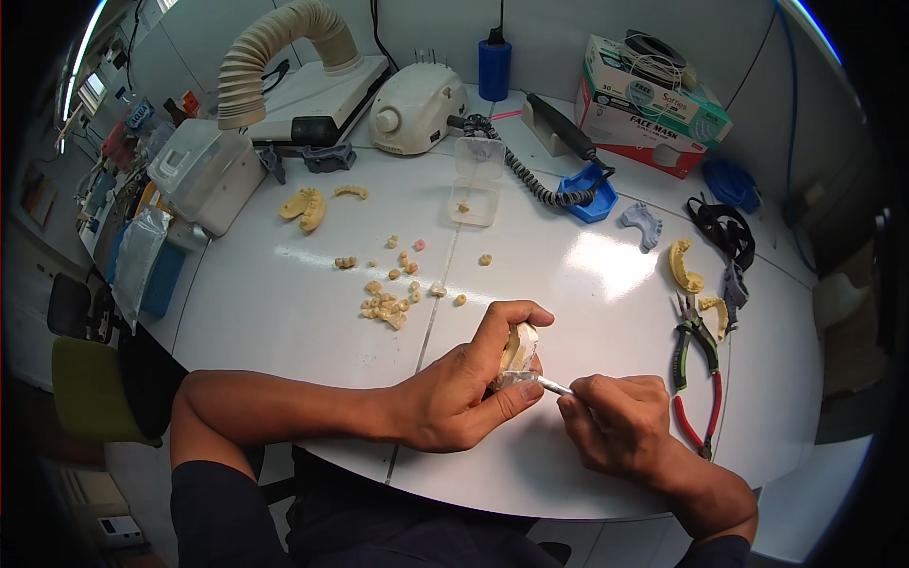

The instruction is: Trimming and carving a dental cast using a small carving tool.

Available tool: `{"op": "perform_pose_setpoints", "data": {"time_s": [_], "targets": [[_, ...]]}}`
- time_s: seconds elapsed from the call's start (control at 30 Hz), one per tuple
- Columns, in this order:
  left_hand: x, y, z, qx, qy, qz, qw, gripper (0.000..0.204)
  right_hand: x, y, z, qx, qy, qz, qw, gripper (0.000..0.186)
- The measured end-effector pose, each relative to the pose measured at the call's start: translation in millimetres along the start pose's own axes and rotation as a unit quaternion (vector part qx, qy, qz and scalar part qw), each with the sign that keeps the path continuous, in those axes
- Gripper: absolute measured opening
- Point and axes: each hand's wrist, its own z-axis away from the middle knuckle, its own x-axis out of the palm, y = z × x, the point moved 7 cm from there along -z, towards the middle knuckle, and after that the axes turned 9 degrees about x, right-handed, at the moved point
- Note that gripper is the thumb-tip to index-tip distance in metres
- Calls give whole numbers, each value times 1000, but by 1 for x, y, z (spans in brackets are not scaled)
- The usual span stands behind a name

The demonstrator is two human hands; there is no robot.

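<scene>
Above the front part of the white table (284, 331), my left hand (453, 399) is wrapped round a dental model (519, 346), yellowish with a white side. Its fingers and thumb cover much of the model. In my right hand (620, 424) is a slim silver hand tool (555, 386), gripped like a pen. The tool's end meets the lower part of the model beside my left thumb, where something clear and shiny shows; I cannot make out the tip's shape. Just beyond my left hand lies a loose group of small tooth-coloured crowns (386, 305).
Right of my right hand lie green-and-red-handled pliers (696, 355) and yellow dental casts (684, 265). Farther back stand a clear small box (473, 204), a blue tray (589, 192) by a corded handpiece (559, 125), a white control unit (417, 109), a ribbed hose (260, 66) and mask boxes (649, 114).
</scene>
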Motion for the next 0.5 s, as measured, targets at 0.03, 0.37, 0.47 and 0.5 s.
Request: {"op": "perform_pose_setpoints", "data": {"time_s": [0.03, 0.37, 0.47, 0.5], "targets": [[0, 1, 0, 3, 0, 12, 1000, 56, 1, 0, 0, -6, -8, -5, 1000, 22], [0, -1, 0, -20, -2, 35, 999, 58, 2, 1, 0, 7, -22, -3, 1000, 23], [0, -1, 0, -24, -7, 34, 999, 55, 1, 0, 0, 5, -18, -7, 1000, 23], [0, -1, 0, -25, -7, 34, 999, 55, 1, 0, -1, 5, -18, -5, 1000, 22]]}}
